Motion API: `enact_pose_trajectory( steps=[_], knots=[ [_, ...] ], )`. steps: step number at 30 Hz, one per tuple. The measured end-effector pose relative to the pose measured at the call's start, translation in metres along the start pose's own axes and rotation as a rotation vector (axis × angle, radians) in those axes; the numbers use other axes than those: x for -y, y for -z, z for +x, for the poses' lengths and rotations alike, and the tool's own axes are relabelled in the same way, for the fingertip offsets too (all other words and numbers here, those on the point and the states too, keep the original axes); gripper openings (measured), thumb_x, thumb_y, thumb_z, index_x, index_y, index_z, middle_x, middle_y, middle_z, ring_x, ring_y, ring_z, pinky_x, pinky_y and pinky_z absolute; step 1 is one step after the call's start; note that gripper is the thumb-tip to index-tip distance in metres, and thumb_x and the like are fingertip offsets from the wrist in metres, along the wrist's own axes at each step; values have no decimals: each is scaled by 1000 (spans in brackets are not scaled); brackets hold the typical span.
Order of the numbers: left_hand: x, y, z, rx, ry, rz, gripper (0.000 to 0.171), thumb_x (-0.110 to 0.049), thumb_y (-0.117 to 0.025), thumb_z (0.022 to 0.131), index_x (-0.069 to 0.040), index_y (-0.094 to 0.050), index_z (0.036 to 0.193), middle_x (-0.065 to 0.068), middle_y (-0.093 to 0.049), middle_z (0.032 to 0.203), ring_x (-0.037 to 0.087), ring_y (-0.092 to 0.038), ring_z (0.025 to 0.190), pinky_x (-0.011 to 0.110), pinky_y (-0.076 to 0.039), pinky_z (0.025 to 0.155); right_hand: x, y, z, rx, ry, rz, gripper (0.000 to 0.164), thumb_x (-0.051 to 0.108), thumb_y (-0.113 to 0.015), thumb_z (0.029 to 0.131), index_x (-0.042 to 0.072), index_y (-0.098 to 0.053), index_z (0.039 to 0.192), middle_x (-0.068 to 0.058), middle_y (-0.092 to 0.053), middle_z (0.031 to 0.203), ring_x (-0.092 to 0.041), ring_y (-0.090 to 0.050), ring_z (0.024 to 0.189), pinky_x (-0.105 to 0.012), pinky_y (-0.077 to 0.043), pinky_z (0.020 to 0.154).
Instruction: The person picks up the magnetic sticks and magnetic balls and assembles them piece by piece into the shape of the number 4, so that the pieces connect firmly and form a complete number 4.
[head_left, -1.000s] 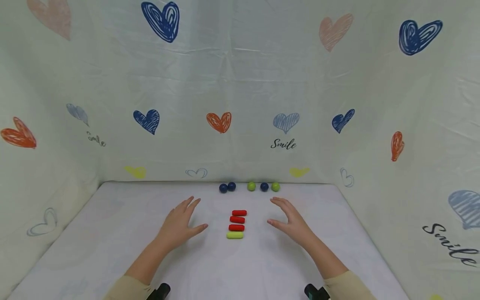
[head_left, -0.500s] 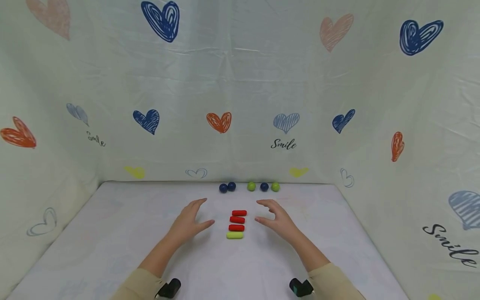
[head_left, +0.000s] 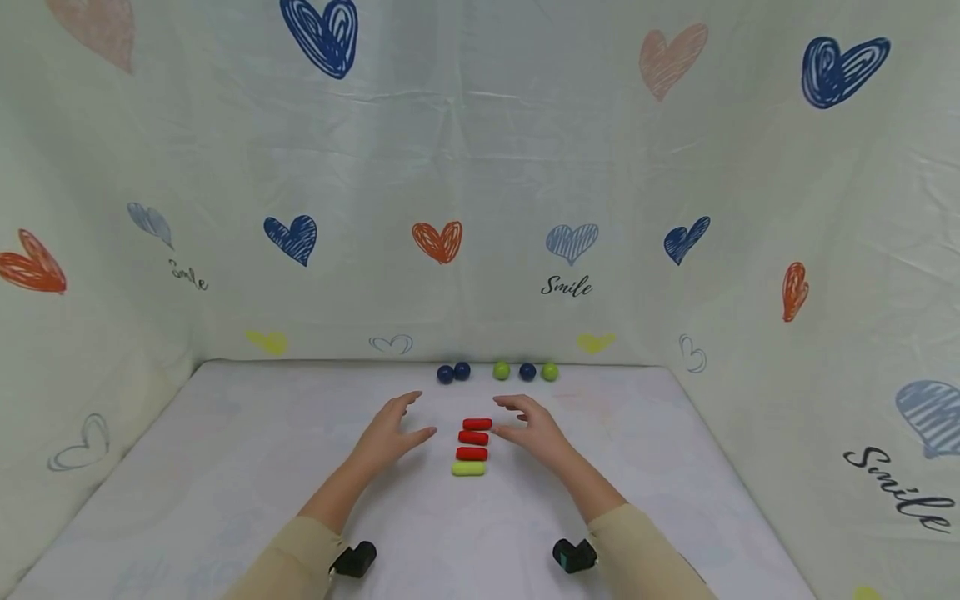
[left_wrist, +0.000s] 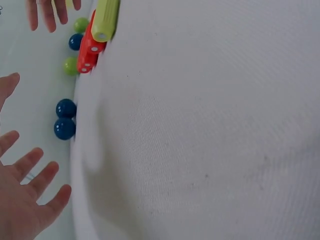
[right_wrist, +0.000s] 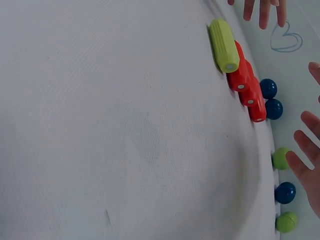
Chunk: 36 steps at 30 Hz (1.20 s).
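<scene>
Three short red rods and one yellow-green rod lie in a column on the white-covered table. In the wrist views they look like ribbed plastic cylinders with a pale dot on the end. To their left my left hand hovers with fingers spread, holding nothing. On the other side my right hand is raised with thumb and fingers apart, also holding nothing; its thumb tip comes close to the upper red rods in the head view. The left wrist view shows the left hand's fingers extended.
Along the table's back edge sit dark blue balls and green balls, with another blue ball between the green ones. A white curtain printed with hearts rises behind and on both sides. Black wrist cameras hang under the sleeves.
Both hands have moved inward toward the rods, the right one further. The rods and balls stay where they were; the head view has tilted slightly.
</scene>
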<state>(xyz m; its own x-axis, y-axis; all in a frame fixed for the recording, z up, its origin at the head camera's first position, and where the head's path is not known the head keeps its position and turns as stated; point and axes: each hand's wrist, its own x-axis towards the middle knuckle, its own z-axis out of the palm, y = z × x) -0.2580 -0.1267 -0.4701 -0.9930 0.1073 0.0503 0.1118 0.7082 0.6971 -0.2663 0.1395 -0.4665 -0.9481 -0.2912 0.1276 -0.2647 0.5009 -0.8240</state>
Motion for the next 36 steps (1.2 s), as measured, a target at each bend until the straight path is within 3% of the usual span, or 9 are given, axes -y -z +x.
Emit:
enact_pose_trajectory(
  steps=[11,16,36],
  knots=[
    [2,-9,15,-2,80,-52,72,-26,-75,86,-9,-40,146,19,-47,141,37,-47,126,55,-44,98,-9,-16,18,18,-87,-12,45,19,-73,88,12,-60,131,-5,-59,129,-28,-52,120,-47,-43,101],
    [5,-15,21,-11,73,-76,71,-25,-76,86,-8,-41,145,19,-49,139,37,-48,124,54,-44,98,-14,-21,24,6,-135,17,45,20,-74,88,13,-61,130,-2,-60,127,-26,-52,119,-45,-46,98],
    [10,-25,31,-6,104,-91,68,-27,-75,86,-10,-43,144,18,-51,136,37,-50,123,52,-47,96,-18,-29,45,65,-158,23,31,17,-77,85,12,-70,115,0,-66,105,-21,-57,97,-35,-51,85]
  ],
)
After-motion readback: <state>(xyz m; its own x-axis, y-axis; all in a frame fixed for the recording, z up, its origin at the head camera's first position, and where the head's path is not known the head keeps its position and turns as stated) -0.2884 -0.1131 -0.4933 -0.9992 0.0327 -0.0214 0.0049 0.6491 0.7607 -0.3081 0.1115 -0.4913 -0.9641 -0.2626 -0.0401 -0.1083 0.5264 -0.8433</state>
